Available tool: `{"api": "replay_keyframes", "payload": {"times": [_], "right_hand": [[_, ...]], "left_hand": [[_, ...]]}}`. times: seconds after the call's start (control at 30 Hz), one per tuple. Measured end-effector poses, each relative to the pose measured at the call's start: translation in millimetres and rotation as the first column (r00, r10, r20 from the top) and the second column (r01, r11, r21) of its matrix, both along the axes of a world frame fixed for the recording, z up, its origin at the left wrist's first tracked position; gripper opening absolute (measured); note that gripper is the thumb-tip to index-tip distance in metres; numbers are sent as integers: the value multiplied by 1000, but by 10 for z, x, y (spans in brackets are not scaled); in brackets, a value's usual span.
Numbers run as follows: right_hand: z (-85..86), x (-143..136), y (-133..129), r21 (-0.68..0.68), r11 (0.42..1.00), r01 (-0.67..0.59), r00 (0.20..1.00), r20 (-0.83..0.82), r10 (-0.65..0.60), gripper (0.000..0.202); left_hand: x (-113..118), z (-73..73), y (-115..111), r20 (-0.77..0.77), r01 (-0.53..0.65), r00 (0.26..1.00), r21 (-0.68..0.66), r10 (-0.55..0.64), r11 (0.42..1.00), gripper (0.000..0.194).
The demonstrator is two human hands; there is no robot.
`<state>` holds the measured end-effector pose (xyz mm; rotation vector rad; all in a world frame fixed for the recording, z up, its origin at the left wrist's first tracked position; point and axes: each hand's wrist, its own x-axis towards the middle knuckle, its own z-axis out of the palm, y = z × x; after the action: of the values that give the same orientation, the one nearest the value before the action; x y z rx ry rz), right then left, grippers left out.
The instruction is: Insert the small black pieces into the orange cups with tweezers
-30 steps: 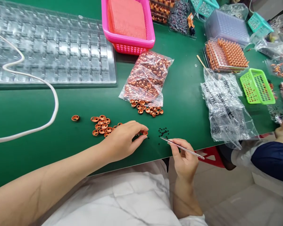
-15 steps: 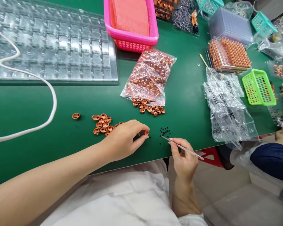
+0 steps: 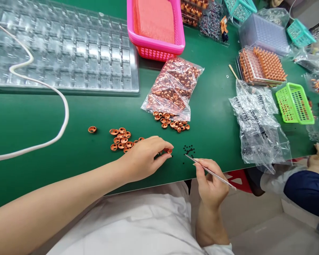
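Note:
My left hand (image 3: 140, 161) is closed, pinching a small copper-orange cup-shaped piece (image 3: 169, 151) between thumb and forefinger just above the green table. Closed around slim metal tweezers (image 3: 215, 175), my right hand (image 3: 212, 187) has their tip at a scatter of tiny black pieces (image 3: 189, 148). Left of the left hand lies a cluster of similar orange cups (image 3: 121, 138), partly hidden by that hand. A single cup (image 3: 92, 129) sits farther left. Beyond the hands, more loose cups (image 3: 179, 124) lie at the mouth of a clear bag (image 3: 174, 85) full of them.
A clear compartment tray (image 3: 77, 56) and white cord (image 3: 65, 120) occupy the left. At the back is a pink basket (image 3: 159, 51). Crumpled plastic bags (image 3: 260, 127), a green basket (image 3: 295, 104) and stacked orange parts (image 3: 268, 65) stand right, near another person's hand (image 3: 317, 161).
The whole scene has shifted slightly right as the camera turned. My left hand still pinches the cup; the tweezers' tip stays at the lower-left edge of the black pieces.

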<state>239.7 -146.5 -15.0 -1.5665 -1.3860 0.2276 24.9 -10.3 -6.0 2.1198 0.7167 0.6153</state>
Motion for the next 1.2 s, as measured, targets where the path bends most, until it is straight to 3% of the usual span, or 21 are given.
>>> {"api": "replay_keyframes", "payload": {"times": [0.3,1.2], "right_hand": [[181,-232,166,67,995,-76,996,-35,78,26],[191,-271,228,38,981,-192,981,19,192,35]], "left_hand": [[16,30,-14,66,18,998,42,-20,999,11],[12,37,-22,104,-5,995,75,-3,997,12]]}}
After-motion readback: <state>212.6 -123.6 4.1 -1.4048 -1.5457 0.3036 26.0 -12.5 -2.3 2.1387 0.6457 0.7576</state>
